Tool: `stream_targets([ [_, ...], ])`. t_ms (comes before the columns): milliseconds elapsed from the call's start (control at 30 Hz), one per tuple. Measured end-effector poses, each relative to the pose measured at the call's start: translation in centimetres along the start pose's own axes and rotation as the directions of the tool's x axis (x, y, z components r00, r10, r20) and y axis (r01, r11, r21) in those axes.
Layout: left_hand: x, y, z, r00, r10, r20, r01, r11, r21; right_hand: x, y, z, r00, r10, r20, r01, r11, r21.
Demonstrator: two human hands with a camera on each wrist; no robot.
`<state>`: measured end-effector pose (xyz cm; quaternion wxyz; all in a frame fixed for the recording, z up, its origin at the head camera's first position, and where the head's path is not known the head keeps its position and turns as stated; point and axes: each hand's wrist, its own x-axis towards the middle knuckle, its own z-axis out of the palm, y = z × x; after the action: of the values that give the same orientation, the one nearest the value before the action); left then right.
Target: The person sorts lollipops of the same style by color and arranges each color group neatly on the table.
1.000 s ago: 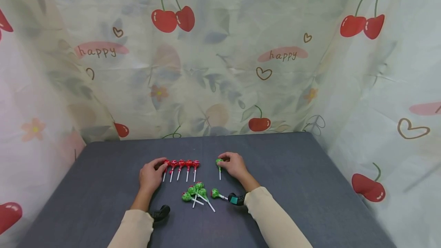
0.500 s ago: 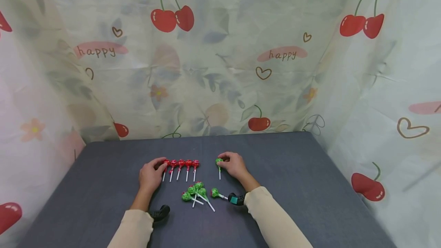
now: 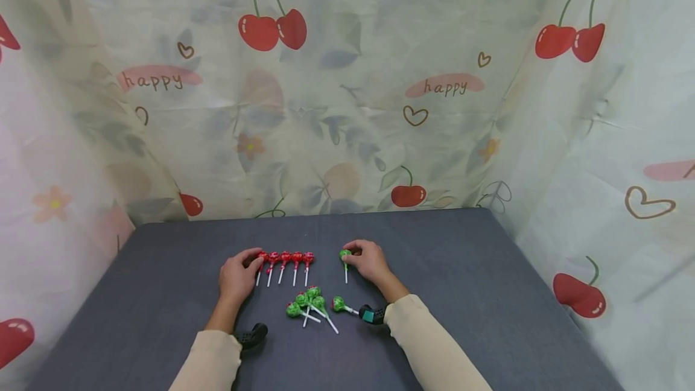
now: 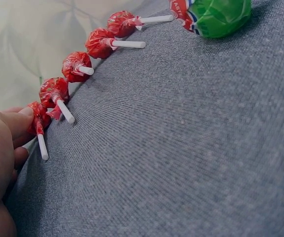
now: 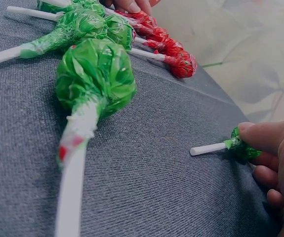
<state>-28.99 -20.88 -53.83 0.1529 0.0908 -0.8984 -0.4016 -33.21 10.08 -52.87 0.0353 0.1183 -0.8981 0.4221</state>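
Note:
My left hand [image 3: 236, 276] pinches the wrapped head of the leftmost red lollipop [image 4: 38, 117] between thumb and fingers. This lollipop ends a row of several red lollipops [image 3: 285, 256], lying side by side with white sticks toward me. To the right of that row, my right hand [image 3: 371, 260] holds a green lollipop [image 5: 234, 144] by its head; the stick points toward me and part of the head is hidden by the fingers. Between the forearms lies a loose pile of green lollipops [image 3: 319, 303] with crossing sticks. Another green lollipop [image 3: 338, 304] lies apart, just right of the pile.
A dark grey cloth covers the table [image 3: 461, 294]. Behind it and at both sides hangs a pale curtain [image 3: 347, 107] printed with cherries. Black wrist devices [image 3: 255, 335] sit under both wrists; the right one is close to the lone green lollipop's stick.

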Motion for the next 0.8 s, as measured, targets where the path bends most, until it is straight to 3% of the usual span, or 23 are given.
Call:
stream_targets([
  [233,0.05,-0.07,-0.08,1.0,0.027,-0.008,-0.027,1.0,-0.009,-0.1,-0.1,0.09,1.0,0.004,-0.008,-0.004,1.0,-0.021],
  [800,0.04,0.07,-0.16,1.0,0.028,-0.003,-0.028,1.0,-0.013,-0.15,-0.18,0.05,1.0,-0.003,-0.016,0.002,1.0,-0.013],
])
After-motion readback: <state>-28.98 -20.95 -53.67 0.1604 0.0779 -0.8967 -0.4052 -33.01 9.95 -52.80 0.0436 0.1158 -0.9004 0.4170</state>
